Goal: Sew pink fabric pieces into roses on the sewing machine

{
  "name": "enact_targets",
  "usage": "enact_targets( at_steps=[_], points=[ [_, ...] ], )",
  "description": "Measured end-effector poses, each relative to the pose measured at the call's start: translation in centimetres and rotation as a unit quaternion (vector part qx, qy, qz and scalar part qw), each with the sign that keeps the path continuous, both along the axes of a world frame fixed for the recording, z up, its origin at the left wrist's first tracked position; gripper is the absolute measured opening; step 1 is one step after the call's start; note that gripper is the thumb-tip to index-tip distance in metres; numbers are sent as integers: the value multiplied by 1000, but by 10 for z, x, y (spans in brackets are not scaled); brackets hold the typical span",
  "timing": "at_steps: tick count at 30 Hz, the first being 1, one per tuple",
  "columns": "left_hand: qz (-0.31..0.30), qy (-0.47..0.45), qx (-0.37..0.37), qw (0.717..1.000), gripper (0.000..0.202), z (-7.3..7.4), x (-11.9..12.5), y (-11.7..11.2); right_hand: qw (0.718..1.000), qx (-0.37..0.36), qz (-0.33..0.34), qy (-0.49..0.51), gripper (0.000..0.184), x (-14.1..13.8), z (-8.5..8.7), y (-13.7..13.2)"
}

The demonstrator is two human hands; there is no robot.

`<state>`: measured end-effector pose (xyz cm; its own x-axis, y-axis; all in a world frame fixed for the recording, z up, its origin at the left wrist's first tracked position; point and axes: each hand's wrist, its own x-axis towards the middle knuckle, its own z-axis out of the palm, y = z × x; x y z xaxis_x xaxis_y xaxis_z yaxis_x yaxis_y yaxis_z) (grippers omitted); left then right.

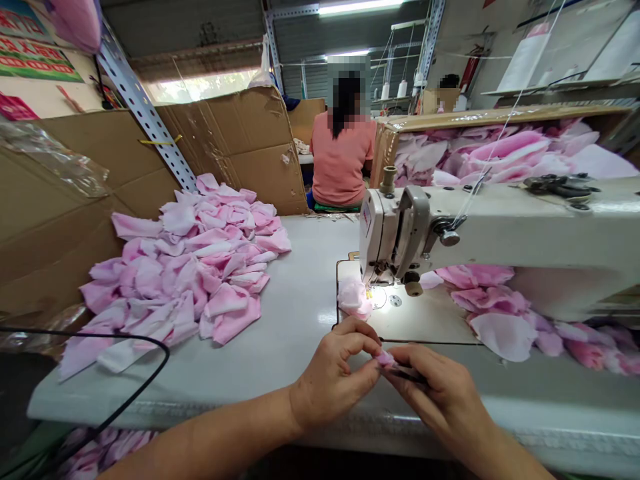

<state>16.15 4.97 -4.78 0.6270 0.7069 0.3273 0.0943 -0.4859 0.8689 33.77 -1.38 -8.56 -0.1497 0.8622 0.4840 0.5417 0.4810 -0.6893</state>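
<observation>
A small pink fabric piece [385,360] is pinched between the closely set left hand [334,375] and right hand [440,390], its long axis lying left to right, at the near edge of the pale grey sewing table [300,313], near and left of the white sewing machine [500,227].

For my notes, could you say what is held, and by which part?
The left hand and right hand pinch a small pink fabric scrap; the spot is hidden.

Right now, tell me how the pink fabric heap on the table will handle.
Probably floppy: the pink fabric heap lies creased and folded over itself. Likely light for its bulk, since the pieces look thin. It may slide on the glossy table top.
</observation>
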Motion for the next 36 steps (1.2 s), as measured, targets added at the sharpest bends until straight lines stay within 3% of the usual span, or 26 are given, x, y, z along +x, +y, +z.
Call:
enact_targets(
  at_steps=[5,9,15,17,27,36],
  points=[
    [37,-6,-81,996,12,-4,-1,1,998,46,15,-50,22,-3,-1,0],
    [45,-13,-113,992,16,-3,-3,5,999,31,-4,-37,11,1,0,-4],
    [62,-14,-165,984,18,2,-8,8,988,-107,-114,-1,22,11,-6,-9],
    [62,-22,-172,983,19,1,-8,8,984,-128,-121,-2,28,9,-5,-10],
    [92,-23,-183,978,16,-1,-9,8,996,5,-76,-54,20,-6,9,-15],
    [87,-11,-169,982,15,-7,-10,10,996,-46,-65,-43,13,-4,7,-13]
  ],
)
